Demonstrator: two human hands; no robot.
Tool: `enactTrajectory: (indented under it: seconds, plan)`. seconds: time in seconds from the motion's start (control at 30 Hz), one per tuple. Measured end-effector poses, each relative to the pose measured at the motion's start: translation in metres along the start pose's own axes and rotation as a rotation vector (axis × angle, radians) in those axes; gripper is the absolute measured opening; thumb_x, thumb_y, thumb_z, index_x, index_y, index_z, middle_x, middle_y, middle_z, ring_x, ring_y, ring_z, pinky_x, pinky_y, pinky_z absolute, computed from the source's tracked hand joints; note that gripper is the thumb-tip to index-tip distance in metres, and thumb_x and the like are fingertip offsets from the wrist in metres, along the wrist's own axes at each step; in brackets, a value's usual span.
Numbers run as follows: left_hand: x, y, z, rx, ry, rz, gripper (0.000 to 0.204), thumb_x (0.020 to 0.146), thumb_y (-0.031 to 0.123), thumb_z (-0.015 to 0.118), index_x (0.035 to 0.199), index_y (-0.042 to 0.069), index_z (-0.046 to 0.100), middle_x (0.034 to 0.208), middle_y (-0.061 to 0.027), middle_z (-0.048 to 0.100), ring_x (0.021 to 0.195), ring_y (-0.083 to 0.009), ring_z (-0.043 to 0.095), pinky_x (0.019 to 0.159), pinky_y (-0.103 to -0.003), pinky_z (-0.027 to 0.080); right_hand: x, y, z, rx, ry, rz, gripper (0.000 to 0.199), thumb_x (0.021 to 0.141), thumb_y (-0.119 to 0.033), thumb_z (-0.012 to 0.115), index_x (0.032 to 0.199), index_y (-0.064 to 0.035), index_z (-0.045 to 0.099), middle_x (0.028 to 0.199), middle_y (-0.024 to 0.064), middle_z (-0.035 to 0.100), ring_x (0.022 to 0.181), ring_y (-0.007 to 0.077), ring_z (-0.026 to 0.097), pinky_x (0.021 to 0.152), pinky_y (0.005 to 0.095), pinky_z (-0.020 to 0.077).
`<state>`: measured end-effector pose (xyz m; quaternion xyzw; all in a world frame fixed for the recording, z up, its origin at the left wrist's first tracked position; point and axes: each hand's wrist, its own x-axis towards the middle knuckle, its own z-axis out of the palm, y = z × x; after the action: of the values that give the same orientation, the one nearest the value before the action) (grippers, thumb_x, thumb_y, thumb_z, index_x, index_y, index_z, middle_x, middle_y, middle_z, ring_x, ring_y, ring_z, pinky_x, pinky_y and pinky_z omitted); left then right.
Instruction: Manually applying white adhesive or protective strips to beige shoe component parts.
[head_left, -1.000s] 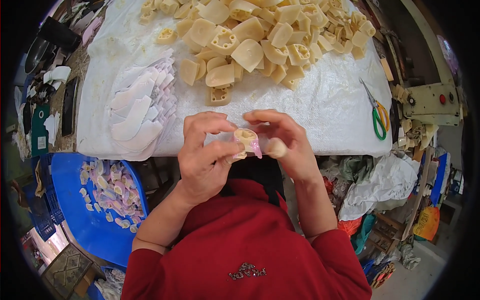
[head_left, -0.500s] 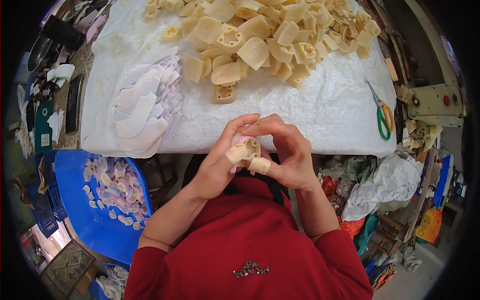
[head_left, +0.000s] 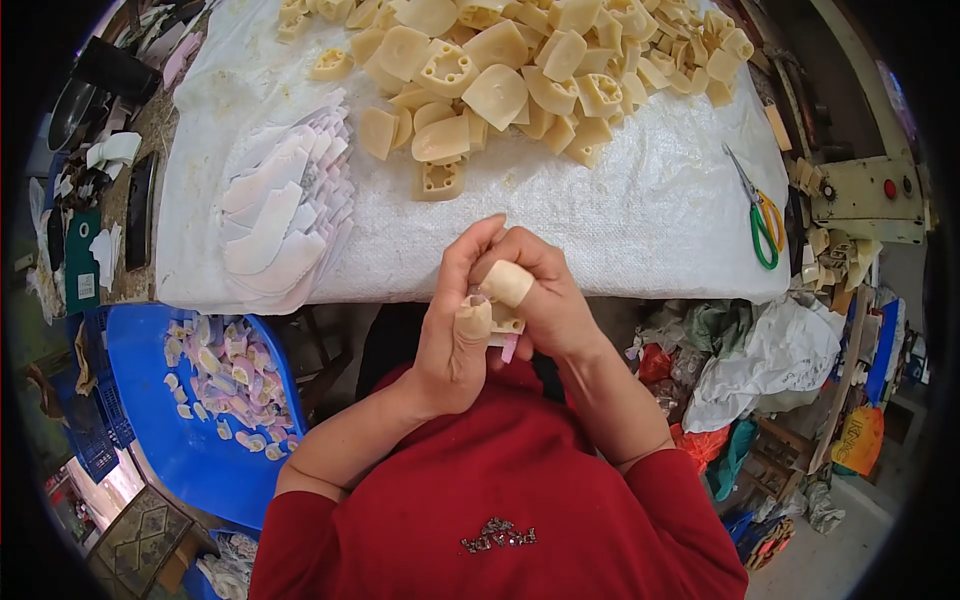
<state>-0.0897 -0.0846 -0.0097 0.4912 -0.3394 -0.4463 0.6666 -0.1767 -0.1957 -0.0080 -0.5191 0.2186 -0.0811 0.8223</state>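
Observation:
Close to my body, just off the table's near edge, my left hand (head_left: 448,335) and my right hand (head_left: 552,300) are closed around one beige plastic shoe heel (head_left: 510,323). A bit of pink covering material (head_left: 509,348) shows at its lower side. Fingers hide most of the heel. Beige tape wraps both thumbs, and the right thumb lies across the top. Beyond my hands a big heap of bare beige heels (head_left: 497,92) covers the table's far side. Left of them lies an overlapping stack of pale pink-white cut pieces (head_left: 268,232).
A white woven sheet (head_left: 620,240) covers the table. Scissors (head_left: 768,225) with green and yellow handles lie at its right. Down left, a blue tub (head_left: 190,460) holds several pink-covered heels (head_left: 235,365). Crumpled plastic bags (head_left: 765,350) pile at lower right.
Both hands have turned and drawn tighter around the heel, covering more of it. My right thumb has moved up over the top.

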Motion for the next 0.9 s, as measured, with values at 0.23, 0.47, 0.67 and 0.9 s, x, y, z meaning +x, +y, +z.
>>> enactTrajectory:
  seconds: [0.23, 0.47, 0.67, 0.9]
  plan:
    - [0.004, -0.009, -0.001, 0.177, 0.179, 0.073, 0.068, 0.093, 0.055, 0.036, 0.135, 0.003, 0.026, 0.093, -0.0051, 0.051, 0.068, -0.0061, 0.048, 0.056, -0.018, 0.039, 0.005, 0.017, 0.013, -0.166, 0.072, -0.461, 0.022, 0.094, -0.020, 0.048, 0.106, -0.0036, 0.056, 0.102, 0.0054, 0.054, 0.092, 0.0128, 0.051, 0.078, 0.0264, 0.0429]
    - [0.010, -0.005, 0.002, -0.081, 0.202, 0.033, 0.047, 0.096, 0.026, 0.037, 0.137, 0.009, 0.024, 0.096, -0.0020, 0.051, 0.075, -0.0073, 0.047, 0.058, -0.021, 0.038, -0.005, 0.021, 0.017, 0.001, 0.033, -0.319, 0.037, 0.097, -0.025, 0.041, 0.127, -0.0042, 0.047, 0.110, 0.0068, 0.050, 0.098, 0.0141, 0.048, 0.079, 0.0264, 0.0419]
    - [0.009, -0.008, -0.010, -0.241, 0.096, -0.011, 0.080, 0.088, 0.060, 0.045, 0.143, 0.011, 0.014, 0.096, -0.0026, 0.051, 0.078, -0.0097, 0.049, 0.060, -0.022, 0.039, -0.003, 0.014, 0.017, -0.154, 0.126, -0.315, 0.037, 0.098, -0.024, 0.040, 0.130, -0.0052, 0.046, 0.109, 0.0074, 0.048, 0.085, 0.0141, 0.052, 0.071, 0.0253, 0.0462]
    - [0.013, -0.009, -0.024, 0.467, 0.037, 0.234, 0.095, 0.087, 0.065, 0.038, 0.142, -0.003, -0.001, 0.101, -0.0169, 0.057, 0.083, -0.0269, 0.060, 0.073, -0.035, 0.048, 0.003, -0.007, 0.003, -0.919, 0.214, -0.449, 0.032, 0.084, -0.025, 0.066, 0.103, -0.0016, 0.057, 0.078, 0.0081, 0.053, 0.069, 0.0178, 0.055, 0.064, 0.0308, 0.0463]
